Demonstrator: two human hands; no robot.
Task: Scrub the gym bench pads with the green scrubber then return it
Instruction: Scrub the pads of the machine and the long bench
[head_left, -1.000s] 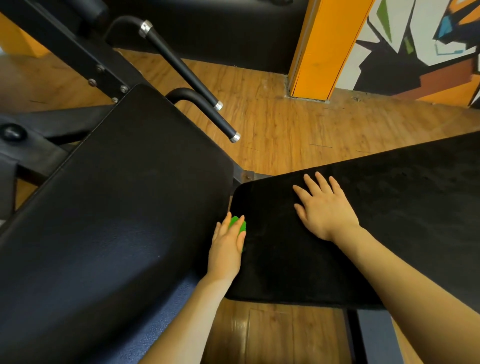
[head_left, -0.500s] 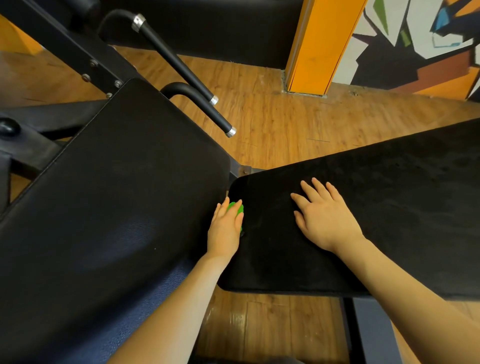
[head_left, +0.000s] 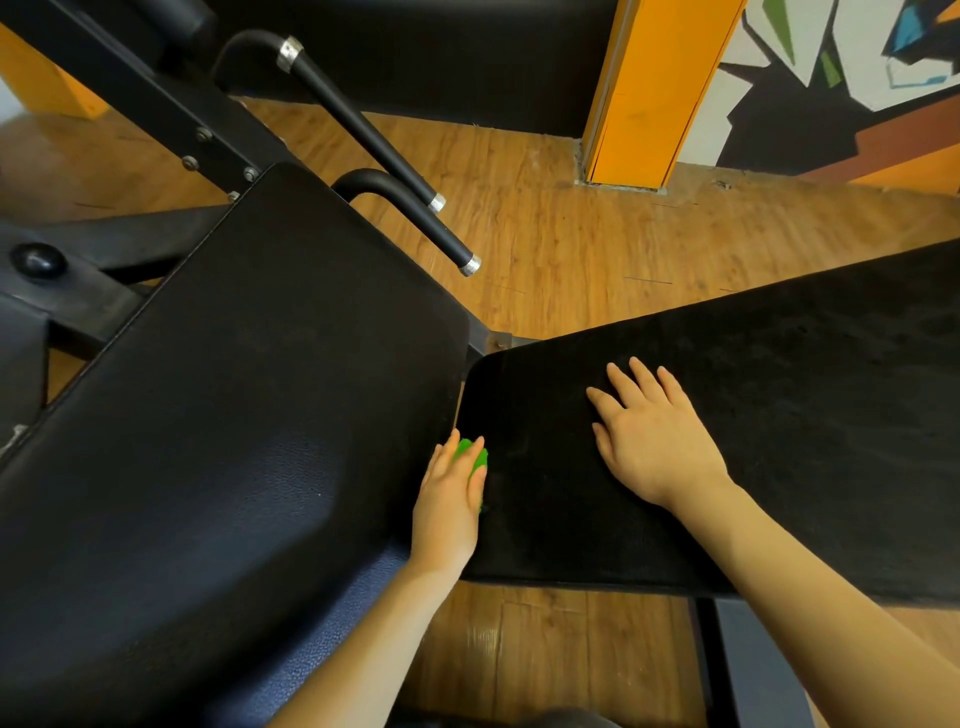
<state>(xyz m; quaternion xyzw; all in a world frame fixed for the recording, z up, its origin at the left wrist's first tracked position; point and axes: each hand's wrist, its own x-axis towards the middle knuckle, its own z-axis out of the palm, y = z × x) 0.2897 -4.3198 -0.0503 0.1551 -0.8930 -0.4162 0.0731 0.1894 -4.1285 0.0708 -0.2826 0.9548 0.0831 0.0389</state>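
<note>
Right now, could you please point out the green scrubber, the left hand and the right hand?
green scrubber (head_left: 470, 453): head view, green edge showing between fingers.
left hand (head_left: 448, 501): head view, back of hand.
right hand (head_left: 652, 440): head view, back of hand.

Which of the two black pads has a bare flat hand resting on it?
The flat pad on the right: the right hand lies spread on it. The tilted pad on the left carries none.

Two black bench pads lie either side of the green scrubber (head_left: 470, 457), the only scrubber in view: the large smooth pad (head_left: 218, 415) to its left and the flatter matte pad (head_left: 779, 441) to its right. Two hands are visible, the left hand (head_left: 449, 499) on the scrubber and the right hand (head_left: 649, 436) to its right. Beyond the scrubber stand two black handle bars (head_left: 363, 135) with silver caps and one orange pillar (head_left: 644, 88).
</note>
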